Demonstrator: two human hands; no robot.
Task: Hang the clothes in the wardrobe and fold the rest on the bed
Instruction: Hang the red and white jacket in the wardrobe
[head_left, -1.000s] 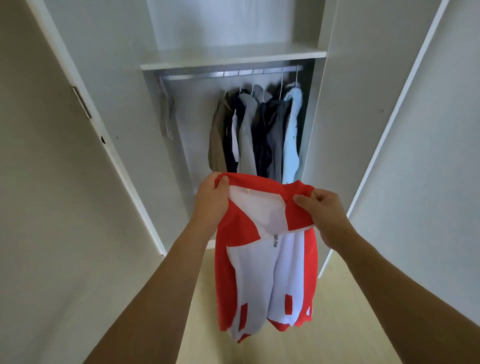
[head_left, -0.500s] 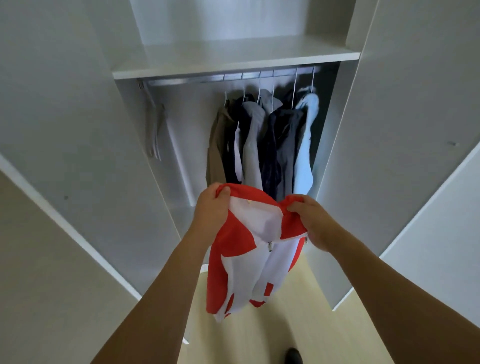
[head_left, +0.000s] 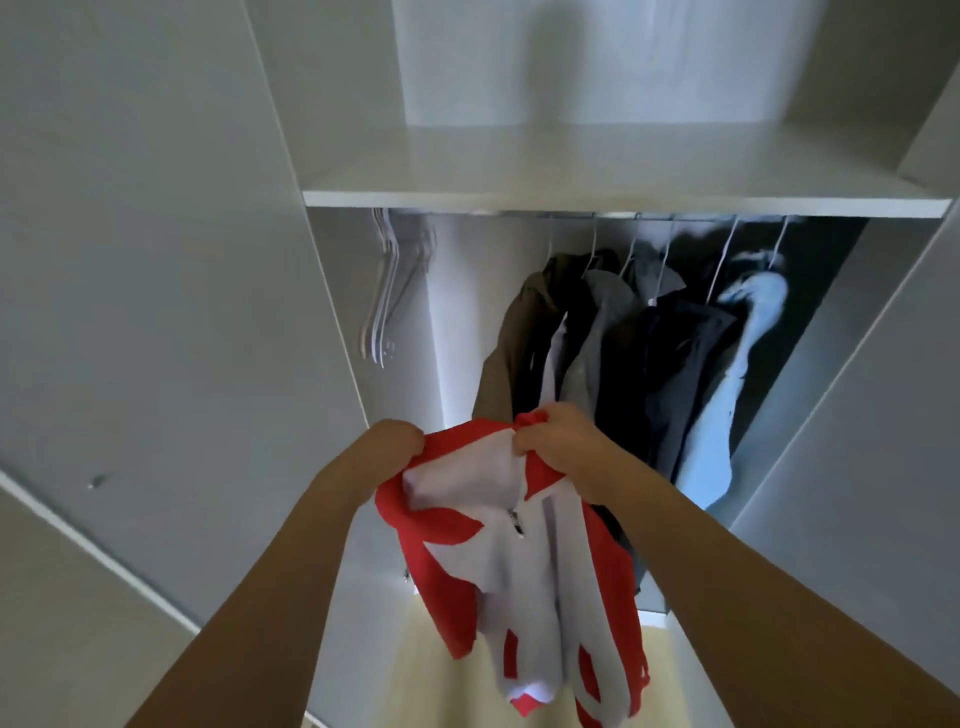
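Note:
A red and white zip jacket (head_left: 524, 571) hangs from both my hands in front of the open wardrobe. My left hand (head_left: 397, 441) grips its left shoulder and my right hand (head_left: 558, 434) pinches the collar close beside it. Under the shelf (head_left: 623, 200) runs the rail (head_left: 649, 214), carrying several hung garments (head_left: 649, 353) in brown, grey, black and light blue. A bunch of bare white hangers (head_left: 387, 301) hangs at the rail's left end.
The open wardrobe doors stand on either side, the left door (head_left: 156, 312) and the right door (head_left: 857, 415). Pale wooden floor (head_left: 441, 691) shows below the jacket. The hung clothes fill the right half of the rail.
I have stepped closer to the wardrobe. My hands have drawn together, bunching the jacket's top, and have risen toward the hung clothes.

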